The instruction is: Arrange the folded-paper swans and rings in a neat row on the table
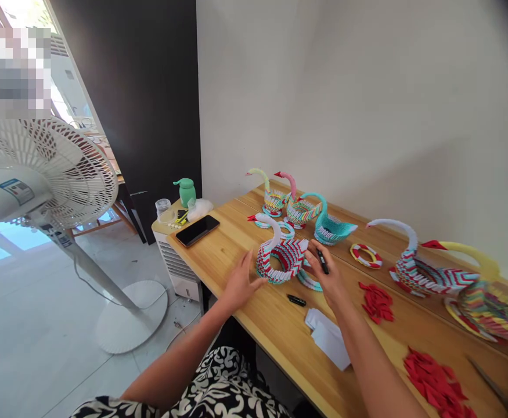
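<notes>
Clock hours are being taken here from the white-necked paper swan [295,273], which is standing on the wooden desk [230,233]. Of the writing in view, a blue-and-white label [17,191] is marking the motor housing of the white fan [57,154] at 9 o'clock, and a second sticker is wrapping its pole, but the print on both is staying too small to read. The black pen [322,261] is bearing pale marks, likewise illegible. The swan is showing a hollow, bowl-like body of folded pieces in zigzag bands of red, white and pale teal; its smooth white neck is curving upward, its red beak is pointing toward 10 o'clock, and its white-tipped tail is rising toward 2 o'clock. At 8 o'clock the left hand [240,283] is lying close beside the body with fingers spread, contact being impossible to tell. Between 3 and 4 o'clock the right hand [328,276] is gripping the pen in bent fingers near the tail. A small black object [296,300] is lying at 5 o'clock, with white paper [330,339] beyond it. A yellow-necked swan [273,202] is standing at 12 o'clock, a pink-necked swan [301,213] at 1, a teal swan [334,230] at 2, while a phone [197,230] is resting near 9.
</notes>
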`<action>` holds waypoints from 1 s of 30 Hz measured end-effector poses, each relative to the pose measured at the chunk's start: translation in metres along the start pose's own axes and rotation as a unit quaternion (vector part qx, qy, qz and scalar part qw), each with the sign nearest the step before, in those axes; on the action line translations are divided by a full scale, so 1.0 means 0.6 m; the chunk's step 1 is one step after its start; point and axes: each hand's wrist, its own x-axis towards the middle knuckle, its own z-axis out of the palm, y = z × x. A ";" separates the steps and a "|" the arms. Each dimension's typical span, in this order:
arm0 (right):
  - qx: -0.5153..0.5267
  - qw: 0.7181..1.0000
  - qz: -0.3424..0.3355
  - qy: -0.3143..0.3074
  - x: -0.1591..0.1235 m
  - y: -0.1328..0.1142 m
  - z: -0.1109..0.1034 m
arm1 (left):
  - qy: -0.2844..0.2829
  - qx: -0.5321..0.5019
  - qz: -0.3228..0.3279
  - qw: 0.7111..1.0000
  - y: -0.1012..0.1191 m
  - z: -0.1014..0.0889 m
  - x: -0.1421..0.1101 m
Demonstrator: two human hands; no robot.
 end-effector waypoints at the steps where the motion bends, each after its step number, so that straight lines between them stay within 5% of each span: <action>1: -0.012 1.000 -0.024 0.014 -0.003 -0.005 -0.002 | 0.020 -0.029 -0.006 0.999 0.001 -0.008 0.002; 7: -0.146 0.975 -0.158 0.050 -0.018 -0.077 0.018 | 0.217 -0.171 0.019 0.961 0.043 -0.071 0.029; 12: -0.149 0.969 -0.195 0.012 0.002 -0.121 0.068 | 0.277 -0.241 0.064 0.928 0.094 -0.117 0.062; 21: -0.065 0.975 -0.203 -0.064 0.048 -0.153 0.114 | 0.210 -0.424 0.029 0.881 0.123 -0.099 0.098; 25: -0.054 0.979 -0.175 -0.093 0.047 -0.166 0.124 | 0.126 -0.535 -0.003 0.836 0.134 -0.094 0.102; 30: 0.005 0.979 -0.160 -0.129 0.053 -0.169 0.136 | 0.061 -0.563 -0.006 0.824 0.149 -0.097 0.107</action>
